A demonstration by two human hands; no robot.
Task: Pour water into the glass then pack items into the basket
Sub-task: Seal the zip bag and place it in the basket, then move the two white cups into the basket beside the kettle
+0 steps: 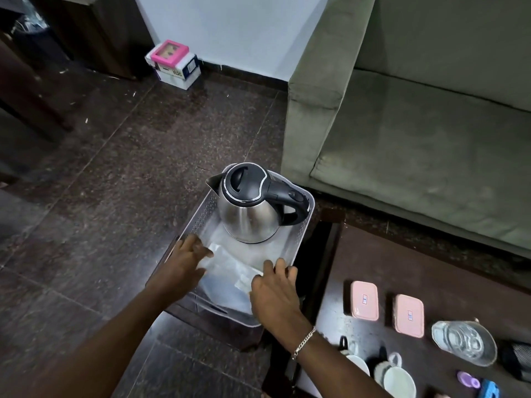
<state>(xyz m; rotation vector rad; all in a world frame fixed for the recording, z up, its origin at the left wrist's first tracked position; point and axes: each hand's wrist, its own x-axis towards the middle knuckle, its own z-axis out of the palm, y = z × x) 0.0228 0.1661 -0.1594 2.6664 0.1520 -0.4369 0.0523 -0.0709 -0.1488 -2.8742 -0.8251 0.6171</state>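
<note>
A grey perforated basket (pixel 198 216) rests on a dark low stool beside the table. A steel electric kettle (pixel 248 206) with a black lid and handle stands upright in its far end. A clear plastic packet (pixel 230 264) lies flat on the basket floor in front of the kettle. My left hand (pixel 184 261) is at the basket's left rim with its fingers on the packet's left edge. My right hand (pixel 274 294), with a chain bracelet at the wrist, grips the packet's right side near the basket's right wall. A glass bowl (pixel 464 341) sits on the table.
On the dark table (pixel 402 268) at the right lie two pink lidded boxes (pixel 364 300), white cups (pixel 398 376), and small purple and blue items. A green sofa (pixel 416 124) stands behind. A pink-topped box (pixel 172 64) is on the floor by the wall.
</note>
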